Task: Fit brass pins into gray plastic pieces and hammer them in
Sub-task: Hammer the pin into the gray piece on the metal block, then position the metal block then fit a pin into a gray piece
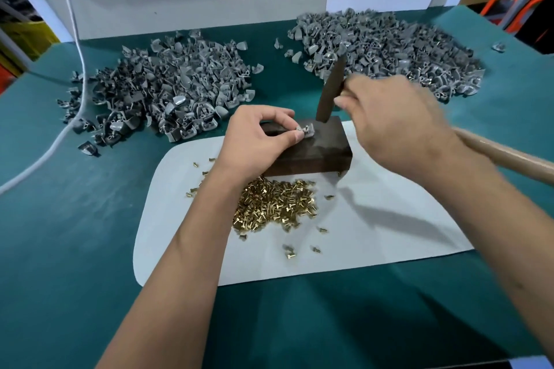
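Our left hand (257,136) pinched a gray plastic piece (305,131) between thumb and forefinger, pressing it onto the top of the dark block (311,153). Our right hand (395,123) gripped the hammer (331,90) near its head, which stood just at the piece's 2 o'clock, while the wooden handle ran off toward 4 o'clock. The right hand was blurred. The block sat on a white sheet (374,231) over green cloth (75,234). Brass pins (275,207) lay heaped at the block's 6 o'clock, partly hidden by our left forearm. Gray piles lay at 10 o'clock (162,87) and 1 o'clock (389,45). A white cord (79,48) crossed the left pile.
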The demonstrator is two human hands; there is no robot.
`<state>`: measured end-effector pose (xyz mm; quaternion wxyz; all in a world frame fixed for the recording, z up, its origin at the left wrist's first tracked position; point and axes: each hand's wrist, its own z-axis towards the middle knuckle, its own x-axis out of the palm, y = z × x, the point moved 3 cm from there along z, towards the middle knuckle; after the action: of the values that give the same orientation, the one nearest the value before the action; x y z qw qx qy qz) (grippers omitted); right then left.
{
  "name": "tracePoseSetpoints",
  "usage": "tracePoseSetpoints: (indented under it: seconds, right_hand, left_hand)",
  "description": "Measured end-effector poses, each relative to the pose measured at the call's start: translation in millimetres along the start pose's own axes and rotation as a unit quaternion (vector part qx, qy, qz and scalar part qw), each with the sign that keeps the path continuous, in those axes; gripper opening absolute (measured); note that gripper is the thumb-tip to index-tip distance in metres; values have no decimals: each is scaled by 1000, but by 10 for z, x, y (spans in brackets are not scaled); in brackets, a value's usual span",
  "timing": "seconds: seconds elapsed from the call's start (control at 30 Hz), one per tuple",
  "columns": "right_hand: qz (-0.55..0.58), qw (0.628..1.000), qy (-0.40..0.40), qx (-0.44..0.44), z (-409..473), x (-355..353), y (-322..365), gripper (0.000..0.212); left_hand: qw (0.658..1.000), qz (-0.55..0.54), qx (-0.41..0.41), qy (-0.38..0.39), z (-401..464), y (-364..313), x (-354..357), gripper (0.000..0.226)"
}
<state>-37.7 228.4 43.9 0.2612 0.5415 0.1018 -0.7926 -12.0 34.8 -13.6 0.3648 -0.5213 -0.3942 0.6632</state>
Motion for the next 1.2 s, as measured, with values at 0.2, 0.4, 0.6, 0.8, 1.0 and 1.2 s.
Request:
tracePoseSetpoints:
  seconds: [0.2, 0.4, 0.6, 0.8, 1.0, 1.2]
  right_hand:
    - [55, 993, -62, 86, -16, -32, -273, 20]
    - [133, 974, 69, 167, -124, 254, -608, 13]
    - [113, 971, 140, 158, -143, 338, -578, 17]
    - [140, 987, 12, 73, 47, 164, -48, 14]
    - [93, 993, 67, -35, 51, 257, 214, 23]
    - [74, 995, 38, -50, 172, 324, 136, 23]
  left_hand:
    - [1000, -6, 16, -5, -14, -7, 30, 11]
    - [999, 7, 36, -3, -23, -19, 70, 13]
    - [999, 23, 39, 6, -36, -41, 87, 14]
    - [999, 20, 40, 5, -25, -29, 88, 16]
    - [999, 17, 33, -34, 16, -12, 54, 15]
    - [996, -2, 24, -89, 68, 47, 16, 13]
